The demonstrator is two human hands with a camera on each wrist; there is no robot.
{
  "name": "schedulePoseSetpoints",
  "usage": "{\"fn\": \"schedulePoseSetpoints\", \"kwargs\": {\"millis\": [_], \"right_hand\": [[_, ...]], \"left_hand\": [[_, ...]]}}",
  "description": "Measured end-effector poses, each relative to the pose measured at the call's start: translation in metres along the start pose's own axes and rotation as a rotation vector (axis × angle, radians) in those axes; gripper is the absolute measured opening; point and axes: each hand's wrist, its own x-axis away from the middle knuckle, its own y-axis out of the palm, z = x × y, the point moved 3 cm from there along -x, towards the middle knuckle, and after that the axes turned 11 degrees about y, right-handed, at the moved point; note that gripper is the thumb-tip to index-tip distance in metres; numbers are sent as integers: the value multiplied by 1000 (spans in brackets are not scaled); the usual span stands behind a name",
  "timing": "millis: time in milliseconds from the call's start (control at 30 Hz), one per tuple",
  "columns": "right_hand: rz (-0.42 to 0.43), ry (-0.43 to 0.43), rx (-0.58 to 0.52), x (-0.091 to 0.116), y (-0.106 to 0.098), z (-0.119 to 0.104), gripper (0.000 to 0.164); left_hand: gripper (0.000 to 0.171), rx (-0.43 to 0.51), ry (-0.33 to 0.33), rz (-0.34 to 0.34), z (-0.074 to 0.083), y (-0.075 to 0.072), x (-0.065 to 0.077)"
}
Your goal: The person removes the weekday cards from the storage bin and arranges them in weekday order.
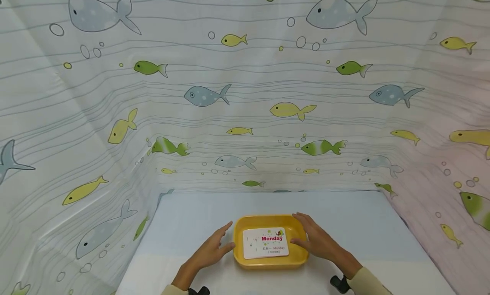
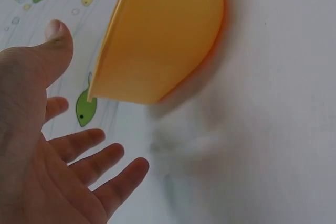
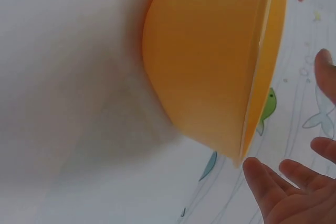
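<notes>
- Tub point(image 1: 264, 267): yellow, upright on the bench point(image 1: 183, 218), between both hands; shallow and open at the top, with rounded corners and a lipped rim point(image 1: 264, 217).
- Handling, by judgement: probably light, smooth plastic; stiff overall, with slight give in the walls; unlikely to shatter; apt to slide if pushed from one side only.
- Hold point: best taken at both short ends, fingers under the rim, thumbs above. Apply even pressure. Keep level to avoid shifting the load.
- Contents: white card point(image 1: 265, 242), printed "Monday" in red, lying face up toward the left of the tub, slightly askew. Single or stacked: cannot tell. Judged light, bendable and easily creased; best lifted by an edge.
- Left hand point(image 1: 212, 249): released, fingers spread, just beside the left end of the tub, without grip.
- Right hand point(image 1: 319, 242): released, fingers extended at the right end; contact with the rim not clear.
</notes>
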Motion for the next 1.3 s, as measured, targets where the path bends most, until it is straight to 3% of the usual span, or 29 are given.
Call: {"fn": "schedulePoseSetpoints", "kwargs": {"millis": [333,700,800,967,1300], "right_hand": [[-17,-73,-26,-4,12,-7,80],[-50,-108,-25,-6,17,-17,78],[-49,-115,-22,-7,18,-19,76],[-64,-114,-15,-12,24,-21,73],[-86,-96,34,-18,33,-24,71]], "left_hand": [[72,45,-11,-7,2,13,-6],[71,131,34,-13,3,19,-5],[70,161,12,3,1,20,-6],[73,283,-52,18,-5,25,-3],[74,534,-28,19,-5,32,-2]]}}
